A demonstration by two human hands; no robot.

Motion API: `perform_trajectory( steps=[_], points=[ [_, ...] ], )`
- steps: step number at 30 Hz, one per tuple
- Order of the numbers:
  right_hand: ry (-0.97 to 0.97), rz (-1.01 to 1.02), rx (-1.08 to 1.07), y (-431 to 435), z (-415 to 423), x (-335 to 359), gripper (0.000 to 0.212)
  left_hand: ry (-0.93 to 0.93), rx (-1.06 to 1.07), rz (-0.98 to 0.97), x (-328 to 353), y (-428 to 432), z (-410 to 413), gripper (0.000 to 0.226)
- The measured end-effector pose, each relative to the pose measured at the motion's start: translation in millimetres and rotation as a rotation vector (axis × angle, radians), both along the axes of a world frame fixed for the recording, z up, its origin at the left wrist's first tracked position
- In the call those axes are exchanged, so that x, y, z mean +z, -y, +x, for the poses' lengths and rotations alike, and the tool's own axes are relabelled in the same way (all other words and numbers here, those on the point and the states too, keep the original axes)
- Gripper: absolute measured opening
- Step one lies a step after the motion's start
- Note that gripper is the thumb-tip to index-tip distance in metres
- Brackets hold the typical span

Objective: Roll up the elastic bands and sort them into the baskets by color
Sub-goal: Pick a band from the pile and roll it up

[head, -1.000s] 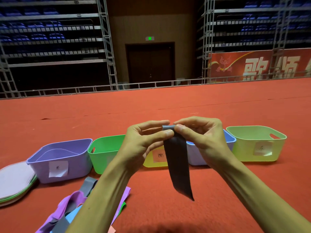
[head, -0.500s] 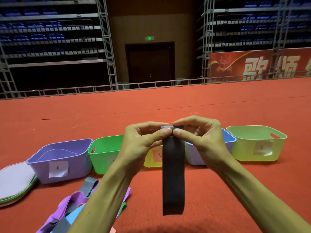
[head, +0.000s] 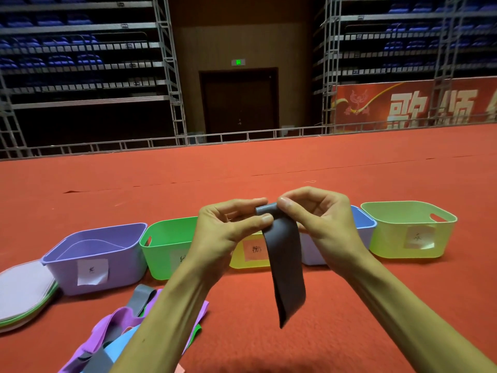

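Behind one band [head: 285, 265] — perhaps five baskets [head: 121, 259] [head: 161, 265] [head: 238, 263] [head: 363, 231] [head: 390, 238]

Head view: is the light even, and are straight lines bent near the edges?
In the head view the left hand, right hand and grey band are evenly lit and sharp; the seating stands behind are dim; the scaffold posts tilt outward toward the top, a wide-angle bend.

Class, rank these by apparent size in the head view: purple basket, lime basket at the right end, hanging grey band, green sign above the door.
1-2. purple basket and lime basket: nearly alike; the purple one sits nearer, so unranked.
3. grey band, held close to the camera.
4. green sign, smallest.
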State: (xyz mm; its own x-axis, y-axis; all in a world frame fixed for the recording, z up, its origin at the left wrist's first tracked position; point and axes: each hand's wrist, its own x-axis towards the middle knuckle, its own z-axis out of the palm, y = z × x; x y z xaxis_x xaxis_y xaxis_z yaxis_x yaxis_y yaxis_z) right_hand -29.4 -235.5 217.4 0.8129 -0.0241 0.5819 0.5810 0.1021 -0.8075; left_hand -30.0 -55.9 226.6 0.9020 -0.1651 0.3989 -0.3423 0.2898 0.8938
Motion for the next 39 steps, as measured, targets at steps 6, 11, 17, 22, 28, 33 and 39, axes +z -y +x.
perform_trajectory(
  steps=[6,11,17,22,28,33,39],
  points=[
    [0.067,0.025,-0.007,-1.0,-0.6,-2.1,0.004,-0.064,-0.063,0.061,5.9,-1.7,-5.6,0.041],
    [0.075,-0.003,0.016,-1.3,-3.1,-5.4,0.011,-0.049,-0.026,0.082,4.0,-5.2,-2.1,0.036],
    [-0.076,0.006,0.097,0.5,-1.4,-3.7,0.023,0.014,0.022,0.076,-1.0,-6.8,1.9,0.028],
    [-0.118,-0.124,0.060,0.9,-0.1,-0.5,0.015,0.044,0.010,0.062,-6.2,-4.6,2.1,0.027],
    [-0.031,-0.099,0.050,0.2,-1.0,-4.1,0.016,-0.045,-0.028,0.024,-8.9,-3.8,2.5,0.038],
    [0.017,-0.014,0.068,-0.5,-1.0,-6.1,0.020,-0.133,-0.125,0.065,-6.3,-6.7,0.9,0.032],
    [0.009,-0.029,0.089,-0.1,-1.4,-9.2,0.019,-0.096,-0.089,0.039,-6.7,-6.0,-0.8,0.033]
  ],
)
